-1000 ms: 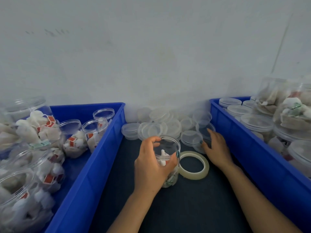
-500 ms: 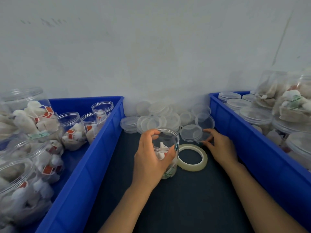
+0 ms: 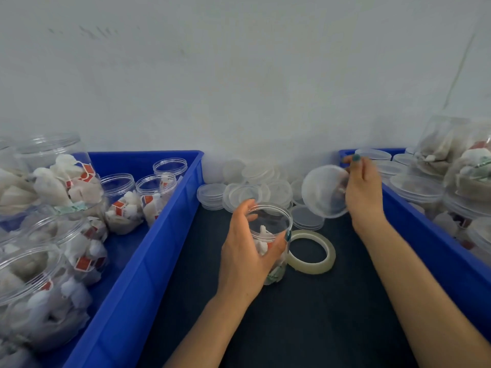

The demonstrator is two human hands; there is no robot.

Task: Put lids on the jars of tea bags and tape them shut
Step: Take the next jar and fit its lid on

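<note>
A clear plastic jar with tea bags inside stands lidless on the dark mat. My left hand grips it around its side. My right hand holds a clear round lid by its edge, lifted off the mat and tilted, to the right of and a little above the jar's mouth. A roll of clear tape lies flat on the mat just right of the jar.
A pile of loose clear lids lies against the white wall. The blue bin on the left holds several lidless jars of tea bags. The blue bin on the right holds several lidded jars.
My right hand has picked a lid from the pile and raised it, tilted, above the mat. My left hand stays on the jar.
</note>
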